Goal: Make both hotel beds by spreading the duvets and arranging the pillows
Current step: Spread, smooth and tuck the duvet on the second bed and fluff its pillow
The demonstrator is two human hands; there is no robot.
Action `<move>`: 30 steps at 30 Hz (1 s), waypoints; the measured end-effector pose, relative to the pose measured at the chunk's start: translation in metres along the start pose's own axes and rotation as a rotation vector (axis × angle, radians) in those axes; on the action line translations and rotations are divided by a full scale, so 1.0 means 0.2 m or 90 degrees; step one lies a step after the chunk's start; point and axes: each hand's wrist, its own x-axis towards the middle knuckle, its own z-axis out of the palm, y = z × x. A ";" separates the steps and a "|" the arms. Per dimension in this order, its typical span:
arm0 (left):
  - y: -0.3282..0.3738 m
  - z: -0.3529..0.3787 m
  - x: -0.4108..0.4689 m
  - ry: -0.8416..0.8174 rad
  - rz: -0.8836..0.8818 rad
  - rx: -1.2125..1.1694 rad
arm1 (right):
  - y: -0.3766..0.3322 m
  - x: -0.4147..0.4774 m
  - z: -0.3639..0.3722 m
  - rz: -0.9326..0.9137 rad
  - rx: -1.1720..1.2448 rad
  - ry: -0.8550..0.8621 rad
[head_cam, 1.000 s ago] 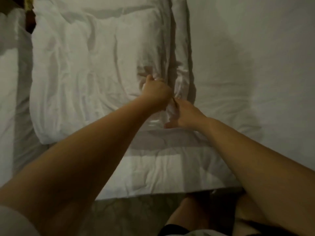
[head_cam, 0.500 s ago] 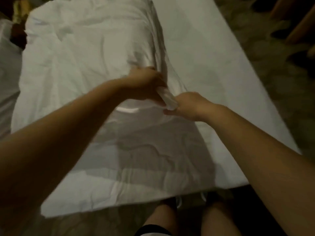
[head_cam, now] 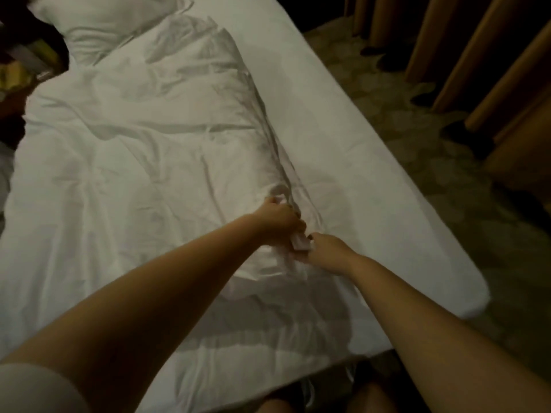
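Head view, looking down the length of one bed from its foot: the white duvet (head_cam: 134,174) lies heaped and creased over the left part of the mattress. Its long edge runs as a ridge down the middle, so the right part shows only bare bed sheet (head_cam: 351,138). The left hand (head_cam: 277,219) has its fingers curled round a bunch of that ridge near the foot end. The right hand (head_cam: 328,248) sits just beside it, almost touching, and appears to pinch a fold of the same edge, though dim light and the angle hide its fingertips. One pillow (head_cam: 98,25) lies askew at the head end, partly tucked against the duvet's top.

As for progress, this bed looks roughly at the midpoint of its duvet step. The cover is on the bed but not opened out across the right side, nor smoothed (the wrinkles are deep). The pillow has yet to be squared up, and the second bed cannot be judged from here. Curtain folds (head_cam: 465,64) hang along the right, above patterned carpet (head_cam: 396,93).
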 end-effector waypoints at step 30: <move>-0.41 -0.39 -0.61 0.203 -0.365 -0.222 | -0.97 -0.11 -0.27 -0.088 -0.383 0.376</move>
